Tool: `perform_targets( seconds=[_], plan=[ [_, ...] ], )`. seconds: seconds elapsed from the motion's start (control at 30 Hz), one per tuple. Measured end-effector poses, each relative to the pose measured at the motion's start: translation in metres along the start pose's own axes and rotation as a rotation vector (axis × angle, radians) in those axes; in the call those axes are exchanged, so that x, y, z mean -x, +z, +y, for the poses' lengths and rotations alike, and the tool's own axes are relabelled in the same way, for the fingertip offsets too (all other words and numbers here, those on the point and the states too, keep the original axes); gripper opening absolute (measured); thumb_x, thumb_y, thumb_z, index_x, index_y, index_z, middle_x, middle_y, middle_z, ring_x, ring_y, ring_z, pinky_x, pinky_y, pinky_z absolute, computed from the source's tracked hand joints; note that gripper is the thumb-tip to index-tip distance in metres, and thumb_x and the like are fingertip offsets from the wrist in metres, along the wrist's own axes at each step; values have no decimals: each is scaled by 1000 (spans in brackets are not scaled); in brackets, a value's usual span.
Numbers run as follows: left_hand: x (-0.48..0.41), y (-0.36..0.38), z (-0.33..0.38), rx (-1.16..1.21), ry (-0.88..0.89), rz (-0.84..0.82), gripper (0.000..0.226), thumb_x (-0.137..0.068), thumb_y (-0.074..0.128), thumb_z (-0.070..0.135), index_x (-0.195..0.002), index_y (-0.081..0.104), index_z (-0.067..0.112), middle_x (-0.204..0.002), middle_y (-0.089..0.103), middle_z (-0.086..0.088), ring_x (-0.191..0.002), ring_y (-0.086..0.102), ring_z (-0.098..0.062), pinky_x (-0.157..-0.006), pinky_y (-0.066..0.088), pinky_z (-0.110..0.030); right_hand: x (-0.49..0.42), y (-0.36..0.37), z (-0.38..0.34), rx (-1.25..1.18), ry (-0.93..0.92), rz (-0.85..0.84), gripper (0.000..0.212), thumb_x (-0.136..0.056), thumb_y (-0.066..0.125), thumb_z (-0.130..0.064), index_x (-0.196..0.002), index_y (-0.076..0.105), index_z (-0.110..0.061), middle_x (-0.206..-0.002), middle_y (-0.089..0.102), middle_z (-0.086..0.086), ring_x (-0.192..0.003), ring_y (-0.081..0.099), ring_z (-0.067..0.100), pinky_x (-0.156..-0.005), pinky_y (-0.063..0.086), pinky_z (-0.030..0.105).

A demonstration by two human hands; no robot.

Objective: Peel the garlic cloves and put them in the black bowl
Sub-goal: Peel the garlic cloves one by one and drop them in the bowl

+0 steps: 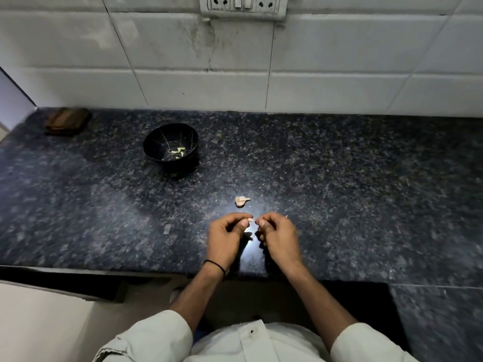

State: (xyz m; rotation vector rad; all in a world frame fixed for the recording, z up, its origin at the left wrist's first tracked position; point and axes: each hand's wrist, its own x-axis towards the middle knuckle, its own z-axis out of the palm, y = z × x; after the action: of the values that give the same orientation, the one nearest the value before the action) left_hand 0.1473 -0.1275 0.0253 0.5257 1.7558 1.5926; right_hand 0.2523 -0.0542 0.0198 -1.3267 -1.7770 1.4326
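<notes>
We've got both hands low over the dark speckled granite surface [339,165], near its front edge, so the fiddly work happens right under our eyes. Our left hand [226,237] pinches a small pale garlic clove [250,220] between thumb and forefinger, holding it steady so the other side can pick at the skin. Our right hand [279,236] has its fingers curled, thumb and forefinger tips just beside the clove's end. We honestly can't tell if it's got a bit of skin pinched or nothing at all.

A second garlic clove [241,201], skin apparently on, lies on the surface just beyond the hands, handy for the next go. The round black bowl [156,138] sits well apart at the back left with a few pale peeled pieces [179,151] in the bottom, so we reckon we're partway through. A flat brown object [66,121] rests by the white tiled wall [339,61], out of the way.
</notes>
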Motion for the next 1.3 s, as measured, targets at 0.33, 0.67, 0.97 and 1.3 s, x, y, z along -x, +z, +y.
perform_targets(
  seconds=[0.33,0.67,0.97,1.3],
  plan=[
    [-4,0,-1,-85,-34,-6,13,-94,63,3,-93,75,4,-84,75,-14,-73,73,-26,-68,59,-30,0,-7,-1,123,-134,72,12,-95,64,-10,-90,75,-11,-84,71,-4,-75,63,-5,-66,46,7],
    [-1,1,5,-304,112,-18,16,-96,62,14,-94,78,13,-82,76,2,-76,71,-9,-68,53,-16,1,-8,-4,168,-264,35,12,-97,64,-18,-95,75,-14,-92,67,-9,-88,61,1,-77,45,11],
    [-3,5,18,-299,77,-64,17,-96,62,11,-89,77,10,-73,72,1,-62,68,3,-58,47,-9,-4,-13,-1,303,-356,3,15,-100,60,-18,-99,73,-12,-94,64,-4,-87,60,9,-81,51,29],
    [-10,4,24,-401,110,-96,16,-97,62,12,-92,76,7,-75,70,-2,-52,62,4,-51,44,-8,-5,-16,-6,409,-412,-17,14,-101,54,-20,-96,65,-12,-91,57,-5,-83,54,13,-76,44,30]
  ],
)
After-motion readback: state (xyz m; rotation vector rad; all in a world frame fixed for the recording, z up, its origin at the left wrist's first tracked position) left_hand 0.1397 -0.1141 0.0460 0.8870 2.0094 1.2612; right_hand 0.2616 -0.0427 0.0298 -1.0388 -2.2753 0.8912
